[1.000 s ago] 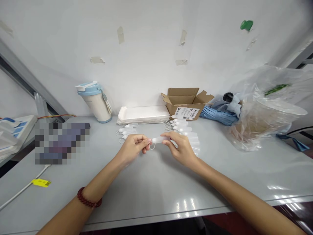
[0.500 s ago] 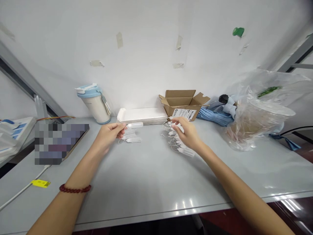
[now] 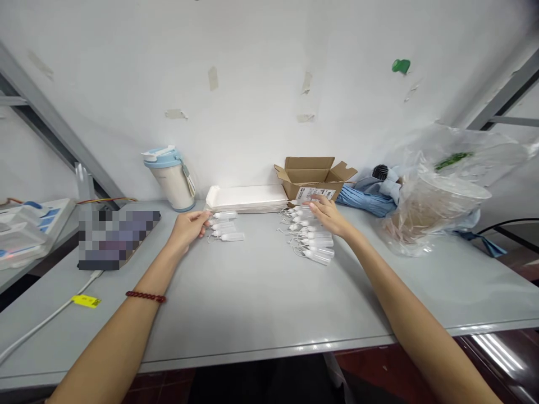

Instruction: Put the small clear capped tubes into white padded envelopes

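My left hand (image 3: 189, 230) is closed in a pinch at the white tip end of a small clear squeeze bottle (image 3: 226, 215), which lies level at the back of a short row on the left. Two similar bottles (image 3: 232, 237) lie just in front of it, white strings trailing from their tips. On the right, my right hand (image 3: 329, 217) has its fingers loosely stretched over the back end of a longer row of the same bottles (image 3: 318, 256). Its fingertips are close to the rear bottles; whether they touch one is hard to see.
Behind the rows lie a stack of white flat boxes (image 3: 250, 194) and an open cardboard box (image 3: 309, 171). A tumbler (image 3: 172, 179) and a phone (image 3: 120, 238) with a cable stand left. Blue cloth (image 3: 366, 199) and a plastic-wrapped spool (image 3: 438, 207) sit right.
The bottle in my left hand has come down level with the row on the left. My right hand has shifted slightly right and its fingers have straightened. The camera view has moved a little.
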`<state>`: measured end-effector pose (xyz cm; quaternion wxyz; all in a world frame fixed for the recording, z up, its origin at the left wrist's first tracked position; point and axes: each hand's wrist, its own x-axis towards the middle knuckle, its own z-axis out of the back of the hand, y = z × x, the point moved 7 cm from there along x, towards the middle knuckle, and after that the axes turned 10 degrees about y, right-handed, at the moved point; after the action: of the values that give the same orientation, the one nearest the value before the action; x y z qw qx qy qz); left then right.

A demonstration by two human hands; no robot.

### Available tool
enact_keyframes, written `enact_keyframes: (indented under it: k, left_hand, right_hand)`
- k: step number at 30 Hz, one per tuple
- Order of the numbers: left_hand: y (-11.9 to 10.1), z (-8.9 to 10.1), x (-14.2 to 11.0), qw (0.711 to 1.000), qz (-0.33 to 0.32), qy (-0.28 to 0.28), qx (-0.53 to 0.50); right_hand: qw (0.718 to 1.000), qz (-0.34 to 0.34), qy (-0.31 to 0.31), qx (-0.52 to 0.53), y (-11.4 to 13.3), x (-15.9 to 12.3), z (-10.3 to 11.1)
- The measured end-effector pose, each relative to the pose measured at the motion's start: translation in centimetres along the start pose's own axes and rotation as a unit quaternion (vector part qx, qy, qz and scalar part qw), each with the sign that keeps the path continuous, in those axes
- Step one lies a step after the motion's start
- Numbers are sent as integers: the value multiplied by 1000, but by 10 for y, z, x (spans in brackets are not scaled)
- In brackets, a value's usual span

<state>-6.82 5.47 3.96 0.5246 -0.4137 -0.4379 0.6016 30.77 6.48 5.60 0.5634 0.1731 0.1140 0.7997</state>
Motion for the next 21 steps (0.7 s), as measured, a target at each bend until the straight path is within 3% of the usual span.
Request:
enact_keyframes:
  k: [6, 13, 21]
  left_hand:
    - [-1, 3, 1, 999, -1, -33, -1]
    - [-11, -6, -5, 998, -28, -40, 28]
    - [-16, -9, -8, 998, -43, -38, 28]
  right_hand:
    - [999, 19, 29, 20, 1, 4, -5]
    - [996, 20, -1, 93, -1, 6, -6]
    - [977, -45, -36, 203, -16, 12, -3]
